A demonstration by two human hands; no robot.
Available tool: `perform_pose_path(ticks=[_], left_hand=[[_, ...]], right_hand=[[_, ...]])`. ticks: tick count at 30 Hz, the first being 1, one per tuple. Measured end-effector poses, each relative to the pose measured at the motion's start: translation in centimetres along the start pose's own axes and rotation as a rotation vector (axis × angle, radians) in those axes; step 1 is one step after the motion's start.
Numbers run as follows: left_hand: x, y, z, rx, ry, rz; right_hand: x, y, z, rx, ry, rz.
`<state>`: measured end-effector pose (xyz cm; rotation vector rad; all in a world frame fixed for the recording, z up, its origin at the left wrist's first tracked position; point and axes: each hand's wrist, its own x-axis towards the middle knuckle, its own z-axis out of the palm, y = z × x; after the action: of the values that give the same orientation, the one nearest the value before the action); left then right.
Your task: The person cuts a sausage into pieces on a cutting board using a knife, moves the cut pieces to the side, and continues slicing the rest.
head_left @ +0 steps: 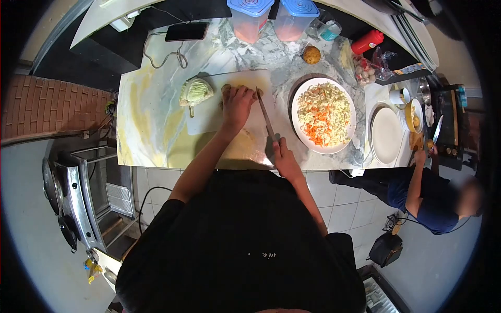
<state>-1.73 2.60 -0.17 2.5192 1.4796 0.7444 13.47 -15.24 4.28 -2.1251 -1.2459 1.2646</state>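
On the white cutting board (206, 121), my left hand (239, 107) presses down with bent fingers on a brown-skinned vegetable (225, 93), mostly hidden beneath them. A knife (265, 116) is gripped by the handle in my right hand (285, 160). Its blade points away from me, with the tip beside a small brown piece near my left fingertips. Left of that hand lies a pale green cut cabbage (196, 93). To the right, a white plate (296, 116) carries shredded cabbage and carrot (326, 112).
Blue-lidded containers (250, 23), a potato (311, 54) and a red bottle (368, 41) line the back. A phone (186, 32) with a cable lies back left. An oval white plate (386, 135) sits at right, where another person (438, 201) works with a knife.
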Motion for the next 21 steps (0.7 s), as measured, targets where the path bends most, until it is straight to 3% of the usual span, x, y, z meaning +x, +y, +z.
perform_pose_path(ticks=[5, 14, 21], left_hand=[[0.1, -0.6, 0.1, -0.150, -0.019, 0.040], [0.6, -1.5, -0.7, -0.169, -0.155, 0.060], [-1.5, -1.6, -2.0, -0.205, -0.147, 0.047]], right_hand=[[-1.7, -0.3, -0.2, 0.043, 0.089, -0.143], [-1.4, -4.1, 0.7, 0.019, 0.156, -0.066], [-1.3, -2.8, 3.6, -0.110, 0.240, -0.100]])
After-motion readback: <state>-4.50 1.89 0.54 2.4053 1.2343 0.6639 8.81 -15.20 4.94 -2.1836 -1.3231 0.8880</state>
